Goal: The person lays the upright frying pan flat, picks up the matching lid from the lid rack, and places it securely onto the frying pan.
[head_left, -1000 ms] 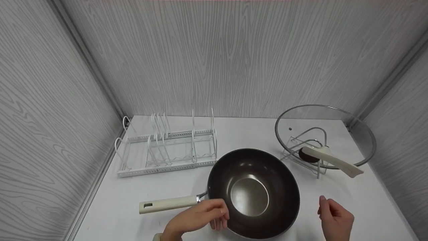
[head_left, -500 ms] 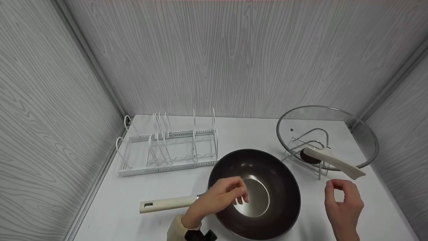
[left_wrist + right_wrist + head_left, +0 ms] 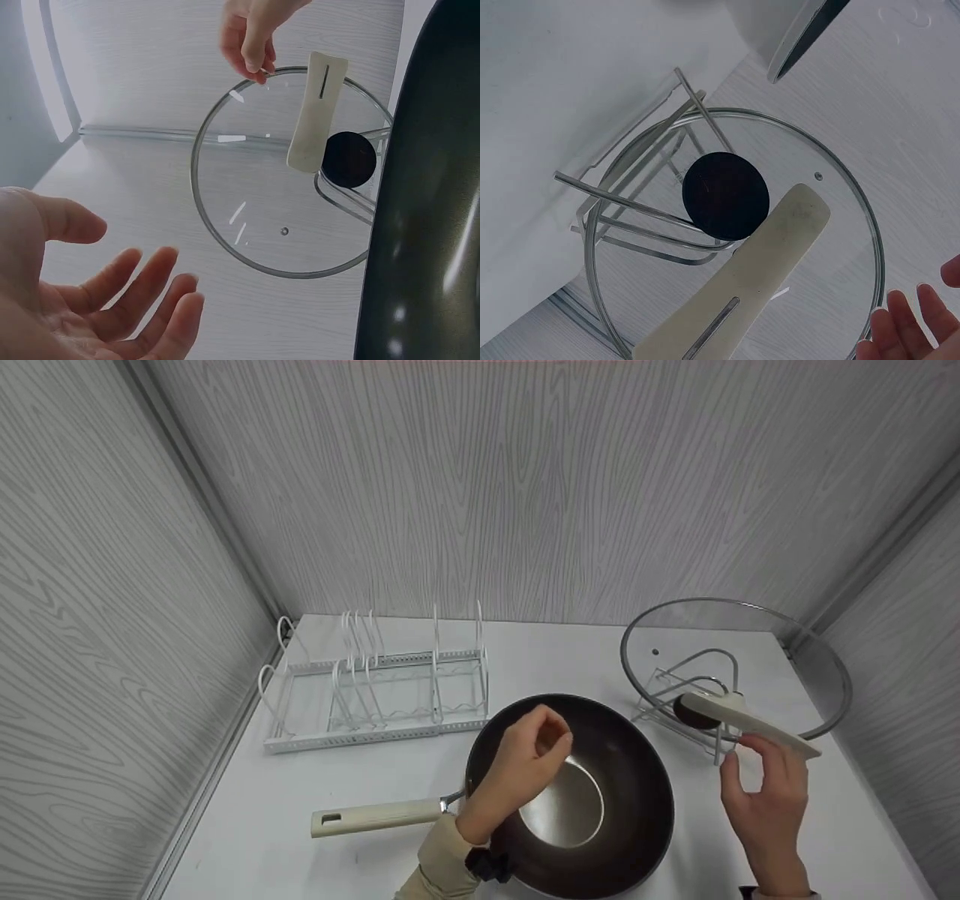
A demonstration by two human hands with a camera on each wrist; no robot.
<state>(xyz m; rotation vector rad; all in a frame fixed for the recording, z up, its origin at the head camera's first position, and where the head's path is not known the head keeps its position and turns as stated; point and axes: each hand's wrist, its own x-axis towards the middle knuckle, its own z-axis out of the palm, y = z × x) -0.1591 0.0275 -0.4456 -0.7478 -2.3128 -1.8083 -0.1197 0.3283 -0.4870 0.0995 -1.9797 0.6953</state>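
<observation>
A dark wok (image 3: 630, 780) with a cream handle (image 3: 382, 816) sits on the white table. Above its inside hovers my left hand (image 3: 517, 769), fingers loosely bent and holding nothing; the left wrist view shows its fingers (image 3: 127, 307) spread apart. A round glass lid (image 3: 787, 660) with a metal rim leans in a small wire stand (image 3: 667, 690). The lid bears a long cream handle (image 3: 742, 277) and a dark round knob (image 3: 726, 196). My right hand (image 3: 769, 802) is at the lid's near rim, below the handle, thumb and fingers apart. Whether its fingertips touch the rim I cannot tell.
A white wire rack (image 3: 382, 727) with upright loops stands at the back left. Grey wood-grain panels (image 3: 480, 495) enclose the table at the back and on both sides. The wok lies between the rack and the lid stand.
My left hand has moved from the wok's near left edge up and right over its inside. My right hand has moved forward to the lid's rim, its fingers opening out.
</observation>
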